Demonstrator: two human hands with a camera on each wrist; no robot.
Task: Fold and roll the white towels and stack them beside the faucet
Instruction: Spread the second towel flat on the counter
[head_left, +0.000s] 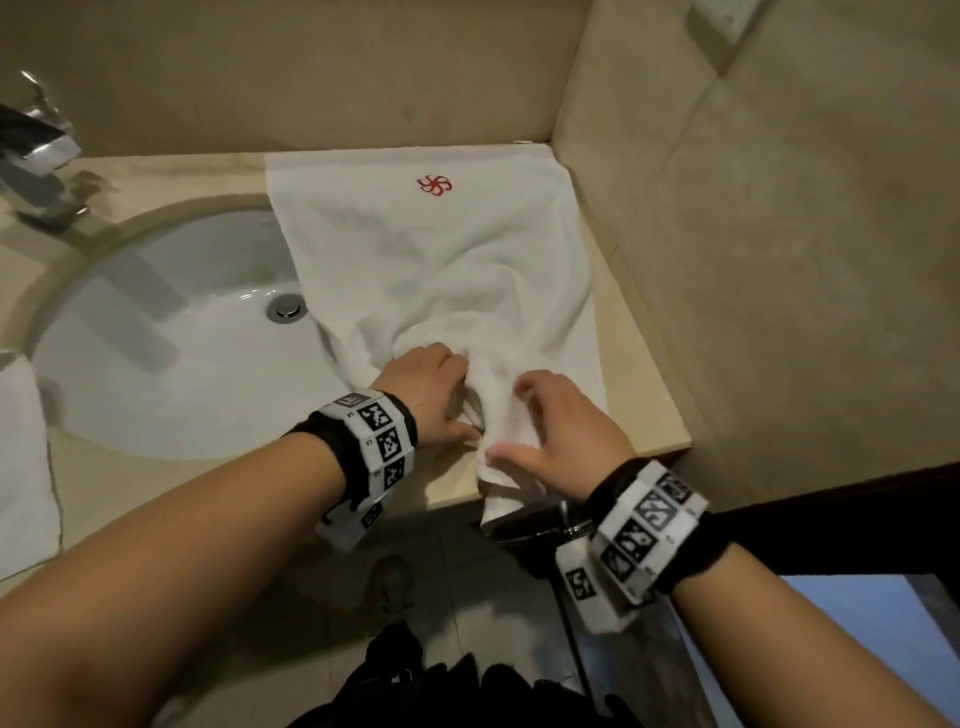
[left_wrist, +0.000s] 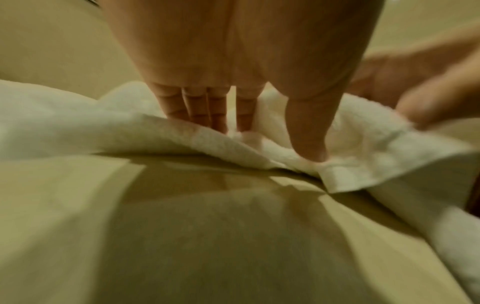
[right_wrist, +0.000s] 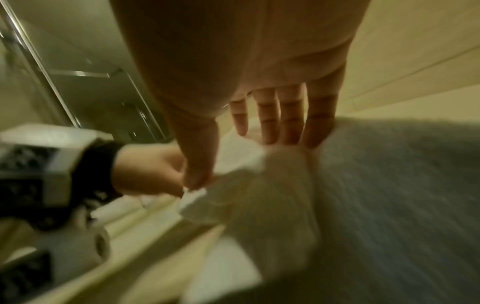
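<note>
A white towel with a red logo lies lengthwise on the beige counter, right of the sink. Its near end is bunched into a ridge and one corner hangs over the counter's front edge. My left hand grips the left side of that bunch; in the left wrist view its fingers go into a fold of the towel and the thumb presses the hem. My right hand arches over the ridge, with the thumb on the hem and the fingers on top of the towel.
The chrome faucet stands at the far left behind the round white sink. Another white towel lies at the left edge. Tiled walls close in the counter at the back and right. Beyond the front edge, the floor shows below.
</note>
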